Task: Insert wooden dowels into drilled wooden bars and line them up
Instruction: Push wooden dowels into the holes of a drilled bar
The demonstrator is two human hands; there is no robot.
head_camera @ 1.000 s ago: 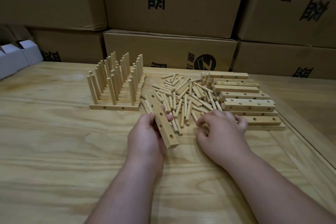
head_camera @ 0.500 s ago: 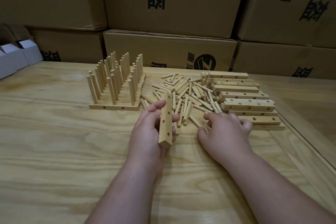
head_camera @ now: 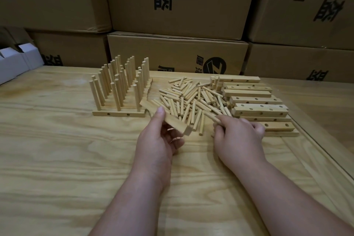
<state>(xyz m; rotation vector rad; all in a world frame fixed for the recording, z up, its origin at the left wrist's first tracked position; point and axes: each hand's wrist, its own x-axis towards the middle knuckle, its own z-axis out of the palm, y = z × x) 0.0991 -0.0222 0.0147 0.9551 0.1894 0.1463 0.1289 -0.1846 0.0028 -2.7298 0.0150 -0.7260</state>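
Note:
My left hand (head_camera: 161, 140) grips a wooden bar (head_camera: 173, 120) between thumb and fingers, tilted above the table with a plain side facing me. My right hand (head_camera: 237, 136) pinches one wooden dowel (head_camera: 210, 116) at the near edge of a loose dowel pile (head_camera: 193, 97). Several finished bars with upright dowels (head_camera: 120, 90) stand in rows at the left. A stack of drilled bars without dowels (head_camera: 256, 105) lies at the right of the pile.
The work lies on a pale wooden table (head_camera: 57, 159) with a raised strip along its right side (head_camera: 314, 151). Stacked cardboard boxes (head_camera: 178, 55) close off the back. Small white boxes (head_camera: 17, 61) sit at the far left.
My left hand has turned the bar from nearly upright to slanting leftwards, its holes now out of sight. My right hand has lifted one dowel out of the pile.

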